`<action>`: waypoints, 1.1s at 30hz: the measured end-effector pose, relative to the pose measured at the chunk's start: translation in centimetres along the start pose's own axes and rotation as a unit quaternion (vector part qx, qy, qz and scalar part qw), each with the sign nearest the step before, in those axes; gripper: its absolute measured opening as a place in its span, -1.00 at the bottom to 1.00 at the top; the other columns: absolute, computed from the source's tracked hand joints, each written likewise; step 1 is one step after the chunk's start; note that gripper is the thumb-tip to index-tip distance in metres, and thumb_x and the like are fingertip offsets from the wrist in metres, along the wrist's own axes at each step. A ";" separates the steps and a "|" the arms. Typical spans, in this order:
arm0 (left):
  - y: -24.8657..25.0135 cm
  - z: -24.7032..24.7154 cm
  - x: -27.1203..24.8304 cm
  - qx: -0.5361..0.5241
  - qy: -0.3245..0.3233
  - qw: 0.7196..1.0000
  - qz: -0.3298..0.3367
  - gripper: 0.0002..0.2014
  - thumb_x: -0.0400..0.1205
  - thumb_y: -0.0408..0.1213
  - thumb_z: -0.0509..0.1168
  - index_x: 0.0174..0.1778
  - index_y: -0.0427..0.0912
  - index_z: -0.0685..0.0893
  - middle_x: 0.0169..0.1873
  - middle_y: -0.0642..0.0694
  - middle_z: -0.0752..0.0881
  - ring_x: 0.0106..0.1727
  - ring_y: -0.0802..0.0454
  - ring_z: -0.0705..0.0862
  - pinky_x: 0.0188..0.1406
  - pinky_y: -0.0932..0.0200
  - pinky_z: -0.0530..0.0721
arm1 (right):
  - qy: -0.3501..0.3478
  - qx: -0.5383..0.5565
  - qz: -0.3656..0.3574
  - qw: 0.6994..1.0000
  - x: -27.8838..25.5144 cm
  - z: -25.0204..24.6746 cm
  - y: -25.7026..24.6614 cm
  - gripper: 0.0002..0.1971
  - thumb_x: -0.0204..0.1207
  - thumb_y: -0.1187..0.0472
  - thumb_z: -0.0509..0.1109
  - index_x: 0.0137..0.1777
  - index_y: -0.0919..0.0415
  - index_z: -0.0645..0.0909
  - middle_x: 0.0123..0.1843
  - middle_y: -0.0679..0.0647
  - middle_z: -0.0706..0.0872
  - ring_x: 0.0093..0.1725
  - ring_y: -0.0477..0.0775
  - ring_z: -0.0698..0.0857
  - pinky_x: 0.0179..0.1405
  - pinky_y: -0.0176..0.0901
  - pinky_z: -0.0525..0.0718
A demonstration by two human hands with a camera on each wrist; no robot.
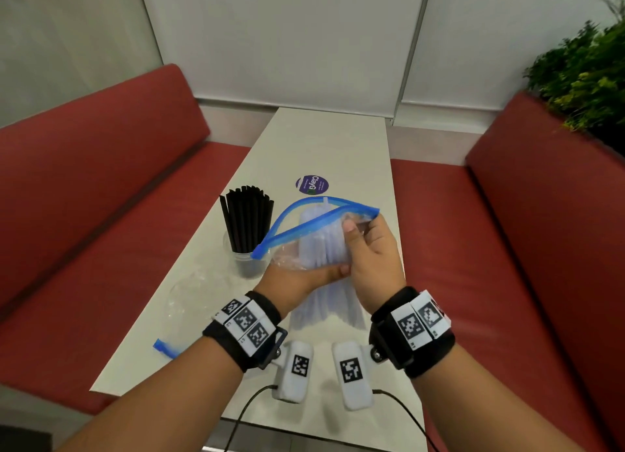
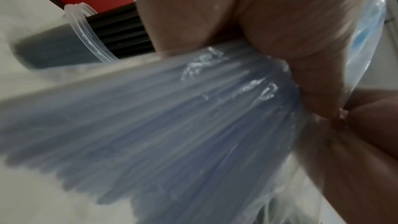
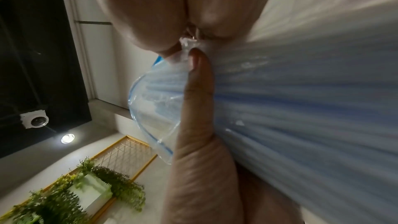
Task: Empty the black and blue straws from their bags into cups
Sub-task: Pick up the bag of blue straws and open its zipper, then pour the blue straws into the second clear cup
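Observation:
A clear zip bag (image 1: pixel 314 228) full of pale blue straws (image 1: pixel 323 309) is held upright over the table, its blue zip mouth arched open at the top. My left hand (image 1: pixel 324 275) grips the straw bundle through the plastic at its middle. My right hand (image 1: pixel 360 230) pinches the bag's plastic just under the zip's right end. The black straws (image 1: pixel 247 218) stand in a clear cup (image 1: pixel 245 262) just left of the bag. The left wrist view shows the blue straws (image 2: pixel 172 125) fanning out beside that cup (image 2: pixel 90 40). In the right wrist view my thumb (image 3: pixel 198 94) presses on the bag (image 3: pixel 301 108).
An empty clear zip bag (image 1: pixel 196 292) lies on the white table (image 1: pixel 324 147) at the left, its blue zip end (image 1: pixel 162 346) near the table's edge. A round purple sticker (image 1: pixel 311 185) sits beyond the hands. Red benches (image 1: pixel 101 181) flank both sides; a plant (image 1: pixel 588 76) stands at right.

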State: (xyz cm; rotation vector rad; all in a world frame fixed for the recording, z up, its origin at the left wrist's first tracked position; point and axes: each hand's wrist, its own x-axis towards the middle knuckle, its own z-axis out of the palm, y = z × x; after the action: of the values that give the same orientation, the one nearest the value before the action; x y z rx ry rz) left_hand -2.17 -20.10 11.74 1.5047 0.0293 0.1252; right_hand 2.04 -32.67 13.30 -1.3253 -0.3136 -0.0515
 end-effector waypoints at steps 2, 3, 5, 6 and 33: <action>0.4 0.1 0.2 -0.024 0.012 1.000 0.008 -0.56 0.35 -0.31 0.65 0.14 -0.02 0.78 0.07 -0.07 0.86 0.17 -0.02 0.82 0.23 -0.13 0.76 | -0.003 -0.004 0.018 1.000 -0.2 -0.5 0.3 -0.81 0.62 0.13 0.30 0.16 0.13 0.65 0.13 0.16 0.77 0.24 0.18 0.73 0.37 0.21 0.63; 0.6 -0.1 0.3 -0.036 0.022 0.999 0.017 -0.57 0.35 -0.31 0.64 0.13 -0.04 0.77 0.05 -0.07 0.86 0.15 -0.03 0.82 0.21 -0.14 0.76 | -0.015 -0.014 0.021 1.000 -0.2 -0.9 0.4 -0.82 0.60 0.08 0.32 0.12 0.08 0.65 0.09 0.10 0.76 0.21 0.13 0.72 0.37 0.24 0.62; 1.2 -0.4 0.5 -0.087 0.045 0.995 0.024 -0.62 0.36 -0.31 0.60 0.09 -0.05 0.78 -0.01 -0.09 0.85 0.12 -0.09 0.82 0.20 -0.20 0.76 | -0.069 -0.066 0.020 0.995 -0.6 -2.0 1.0 -0.68 0.54 -0.10 0.40 0.17 0.06 0.59 0.12 0.10 0.72 0.19 0.11 0.71 0.36 0.27 0.63; 1.5 -0.4 0.7 -0.120 0.052 0.991 0.018 -0.62 0.38 -0.30 0.58 0.12 -0.09 0.77 0.02 -0.17 0.84 0.14 -0.16 0.82 0.22 -0.26 0.75 | -0.111 -0.103 0.028 0.988 -0.9 -2.3 1.4 -0.53 0.48 -0.20 0.44 0.26 0.06 0.54 0.19 0.13 0.72 0.23 0.11 0.71 0.33 0.26 0.65; 5.1 -3.7 2.7 0.491 -0.050 0.822 0.284 -0.90 0.68 -0.03 0.22 0.03 0.14 0.62 0.04 0.10 0.67 0.10 -0.01 0.58 0.20 -0.16 0.54 | -0.074 -0.096 0.172 0.977 -1.2 -3.2 3.7 -0.39 0.10 0.23 0.62 0.23 0.15 0.62 0.04 0.16 0.81 0.04 0.18 0.80 -0.08 -0.03 0.78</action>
State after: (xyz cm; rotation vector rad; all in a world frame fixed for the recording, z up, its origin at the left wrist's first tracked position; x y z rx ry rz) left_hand -0.20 -15.84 16.68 2.5227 -0.5236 0.5801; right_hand 2.34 -35.02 8.78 -1.5635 -0.2040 0.3175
